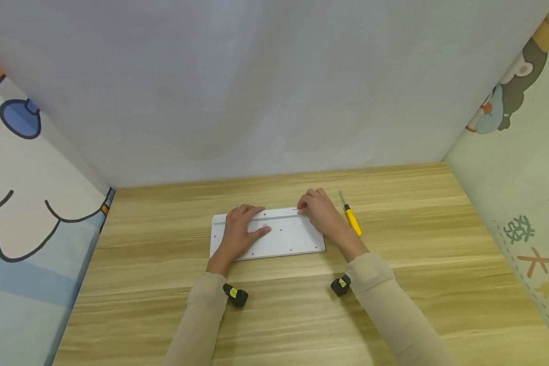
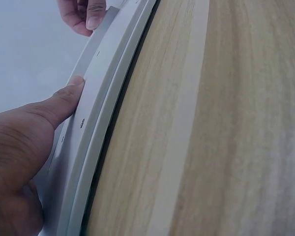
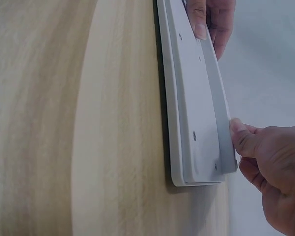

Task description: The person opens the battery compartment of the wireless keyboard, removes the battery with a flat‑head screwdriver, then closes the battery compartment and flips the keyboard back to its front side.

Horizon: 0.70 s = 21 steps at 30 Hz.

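Observation:
A white keyboard [image 1: 274,236], screw-dotted underside up, lies on the wooden table with a raised ridge along its far edge. My left hand [image 1: 239,231] grips its left part, thumb on the underside and fingers over the far edge. In the left wrist view, the left thumb [image 2: 69,98] presses beside the ridge. Near the far right corner, my right hand [image 1: 320,213] pinches the ridge's edge between thumb and fingers. A small reddish spot shows at those fingertips, too small to identify. The right wrist view has the right thumb [image 3: 243,140] on the ridge's end.
A screwdriver [image 1: 353,222] with a yellow handle lies right of the keyboard, beside my right wrist. Black wrist cameras [image 1: 236,296] sit at both sleeves. Behind the wooden table [image 1: 164,300] stands a plain grey wall, with cartoon-printed walls on either side.

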{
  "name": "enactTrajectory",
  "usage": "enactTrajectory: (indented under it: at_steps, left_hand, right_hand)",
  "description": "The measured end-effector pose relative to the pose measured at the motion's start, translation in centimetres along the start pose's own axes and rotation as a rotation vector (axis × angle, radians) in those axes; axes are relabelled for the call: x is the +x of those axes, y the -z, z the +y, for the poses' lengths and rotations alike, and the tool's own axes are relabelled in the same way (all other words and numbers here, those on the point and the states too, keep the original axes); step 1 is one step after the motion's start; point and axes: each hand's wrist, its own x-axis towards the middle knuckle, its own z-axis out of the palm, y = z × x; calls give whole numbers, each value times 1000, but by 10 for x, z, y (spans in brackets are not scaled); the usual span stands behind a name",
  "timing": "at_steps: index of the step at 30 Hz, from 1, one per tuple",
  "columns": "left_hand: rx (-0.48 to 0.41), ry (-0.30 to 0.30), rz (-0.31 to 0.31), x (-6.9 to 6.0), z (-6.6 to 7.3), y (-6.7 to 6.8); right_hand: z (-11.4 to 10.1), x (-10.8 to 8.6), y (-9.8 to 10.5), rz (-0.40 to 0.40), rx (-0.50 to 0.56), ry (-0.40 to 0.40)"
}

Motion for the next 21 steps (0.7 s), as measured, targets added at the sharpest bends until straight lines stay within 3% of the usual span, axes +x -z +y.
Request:
enactTrajectory:
  at_steps: [9,21]
  left_hand:
    - [-5,2,8,0,5,2]
    - [6,20,2,-1,7,-2]
  right_hand:
    - [0,0,5,-2,89,-35]
    - [6,-6,9,-1,69,63]
